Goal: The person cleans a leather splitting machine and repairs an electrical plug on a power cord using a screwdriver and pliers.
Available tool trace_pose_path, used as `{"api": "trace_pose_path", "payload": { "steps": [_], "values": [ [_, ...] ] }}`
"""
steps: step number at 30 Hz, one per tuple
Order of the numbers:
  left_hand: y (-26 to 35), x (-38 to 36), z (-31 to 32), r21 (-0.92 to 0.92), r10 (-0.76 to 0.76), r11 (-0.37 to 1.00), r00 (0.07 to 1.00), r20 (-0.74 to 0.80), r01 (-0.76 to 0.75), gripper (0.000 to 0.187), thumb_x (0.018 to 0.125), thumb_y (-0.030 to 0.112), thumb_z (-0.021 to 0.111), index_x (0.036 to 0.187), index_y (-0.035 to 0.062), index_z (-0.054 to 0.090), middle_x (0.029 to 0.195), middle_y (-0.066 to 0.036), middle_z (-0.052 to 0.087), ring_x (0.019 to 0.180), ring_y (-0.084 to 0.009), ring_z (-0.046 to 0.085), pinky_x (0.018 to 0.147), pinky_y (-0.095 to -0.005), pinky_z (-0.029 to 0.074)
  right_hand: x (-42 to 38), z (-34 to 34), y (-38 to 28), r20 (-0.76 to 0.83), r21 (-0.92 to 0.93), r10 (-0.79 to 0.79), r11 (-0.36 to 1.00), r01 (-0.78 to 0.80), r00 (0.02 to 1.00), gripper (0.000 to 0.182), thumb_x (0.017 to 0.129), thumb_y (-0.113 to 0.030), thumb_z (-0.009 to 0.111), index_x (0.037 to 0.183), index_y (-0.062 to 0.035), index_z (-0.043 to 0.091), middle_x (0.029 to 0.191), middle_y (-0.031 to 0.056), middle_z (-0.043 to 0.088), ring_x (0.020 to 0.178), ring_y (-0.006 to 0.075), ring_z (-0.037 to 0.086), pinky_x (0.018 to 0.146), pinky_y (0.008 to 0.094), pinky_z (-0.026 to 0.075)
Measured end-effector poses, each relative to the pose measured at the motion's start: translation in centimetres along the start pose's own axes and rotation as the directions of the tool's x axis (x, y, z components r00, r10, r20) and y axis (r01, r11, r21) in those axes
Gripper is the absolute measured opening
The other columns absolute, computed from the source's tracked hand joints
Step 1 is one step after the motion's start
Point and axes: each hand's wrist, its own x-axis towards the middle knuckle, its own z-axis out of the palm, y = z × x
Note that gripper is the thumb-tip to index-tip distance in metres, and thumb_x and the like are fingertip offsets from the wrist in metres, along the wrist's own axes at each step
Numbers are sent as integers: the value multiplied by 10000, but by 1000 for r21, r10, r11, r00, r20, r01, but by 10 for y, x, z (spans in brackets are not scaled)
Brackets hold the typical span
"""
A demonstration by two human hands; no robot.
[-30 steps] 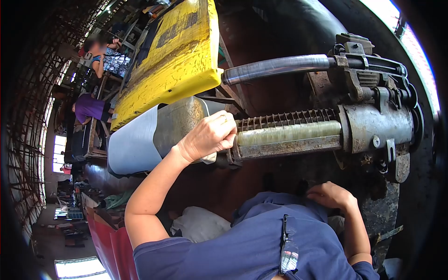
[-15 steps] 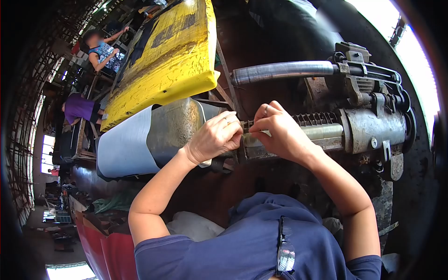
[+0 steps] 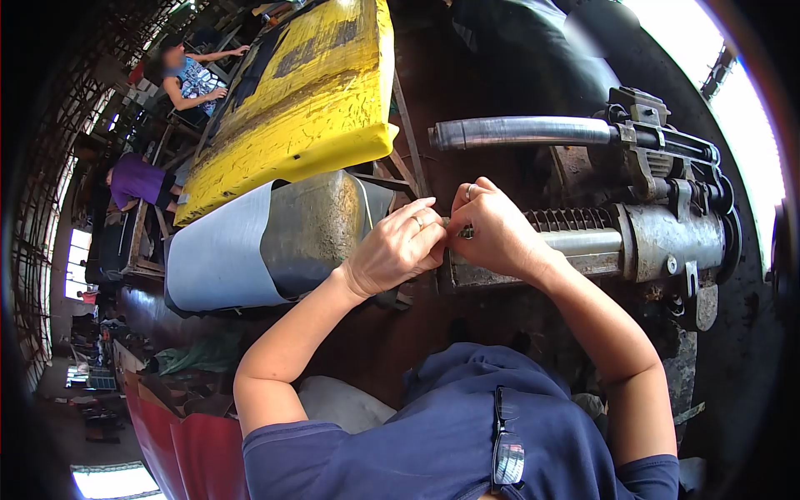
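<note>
My left hand (image 3: 402,242) and my right hand (image 3: 493,231) meet fingertip to fingertip in front of my chest, both with fingers pinched closed. Whatever sits between the fingertips is too small and too covered to make out. Just right of my right hand lies the machine's metal arm (image 3: 583,242), a long bar with a row of ribs (image 3: 569,219) along its far side. To the left of my left hand stands a dark padded block (image 3: 317,221) with a worn brown edge, partly covered by a light blue-grey sheet (image 3: 218,250).
A large scuffed yellow-topped table (image 3: 308,100) stands beyond the block. A curved metal tube (image 3: 525,132) reaches out above the machine's body (image 3: 677,237). Two other people work at the far left, one in a patterned top (image 3: 198,82), one in purple (image 3: 140,181). Red material (image 3: 196,450) hangs at lower left.
Both hands have drawn closer together, their fingertips now touching or nearly so. The view has shifted slightly. The far person in the patterned top has moved their arms.
</note>
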Motion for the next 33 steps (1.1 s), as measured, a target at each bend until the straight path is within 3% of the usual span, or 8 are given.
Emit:
{"api": "trace_pose_path", "payload": {
  "steps": [5, 8, 12, 16, 22, 28, 33],
  "values": [
    [1, 2, -8, 0, -20, 1000, 1000, -6, 20, 199, 666, 0, 676, 846, 11, 593, 818, -90, 580, 770, -273, 593, 868, -401, 492, -3, 5, 5, -84, -29, -49, 998, 47, 995, 29, 570, -28, 620, 597, -38, 613, 751, 105, 573, 804, 271, 533, 698, 356, 435],
    [-5, -1, -11, -20, -123, 992, 991, -46, 123, 230, 687, 19, 684, 912, 24, 636, 844, -95, 599, 763, -271, 592, 855, -396, 478, -6, 1, 6, -83, -29, -28, 999, 26, 996, 31, 574, -19, 605, 601, -32, 595, 767, 114, 564, 823, 278, 528, 699, 362, 427],
    [-4, 1, -13, -284, -436, 832, 878, 199, 477, 225, 726, 64, 682, 950, 57, 665, 882, -86, 601, 833, -242, 570, 818, -349, 449, -5, -4, 3, -85, -16, 1, 1000, -3, 996, 32, 575, -22, 604, 594, -39, 584, 764, 118, 552, 839, 278, 524, 708, 364, 420],
    [-6, 5, -9, -432, -487, 644, 773, 405, 632, 155, 721, 94, 715, 867, 54, 682, 860, -51, 587, 862, -172, 548, 798, -298, 439, -3, -1, 3, -77, -25, 4, 1000, -6, 997, 47, 577, -32, 621, 597, -43, 581, 784, 120, 550, 853, 278, 520, 714, 366, 416],
    [-13, 12, -2, -378, -461, 704, 791, 401, 602, 119, 708, 97, 728, 768, 33, 647, 807, -41, 554, 820, -169, 536, 757, -300, 443, -3, -2, 3, -82, -21, 15, 1000, -17, 996, 62, 580, -38, 634, 608, -44, 578, 804, 119, 545, 867, 278, 514, 720, 367, 410],
    [-10, 21, 4, -228, -356, 886, 907, 224, 404, 161, 728, 138, 696, 732, 24, 582, 811, -62, 536, 829, -230, 512, 786, -333, 417, -2, -6, 5, -103, -58, 0, 998, -6, 995, 136, 585, 64, 626, 669, -31, 577, 791, 101, 509, 805, 260, 496, 708, 350, 422],
    [-17, 22, 3, -314, -333, 855, 902, 276, 412, 128, 723, 148, 694, 749, 45, 624, 799, -55, 558, 830, -221, 506, 786, -335, 418, -2, -9, 8, -122, -47, 2, 999, -7, 992, 147, 574, 81, 605, 662, -30, 565, 783, 102, 502, 795, 264, 492, 697, 346, 423]
  ]
}}
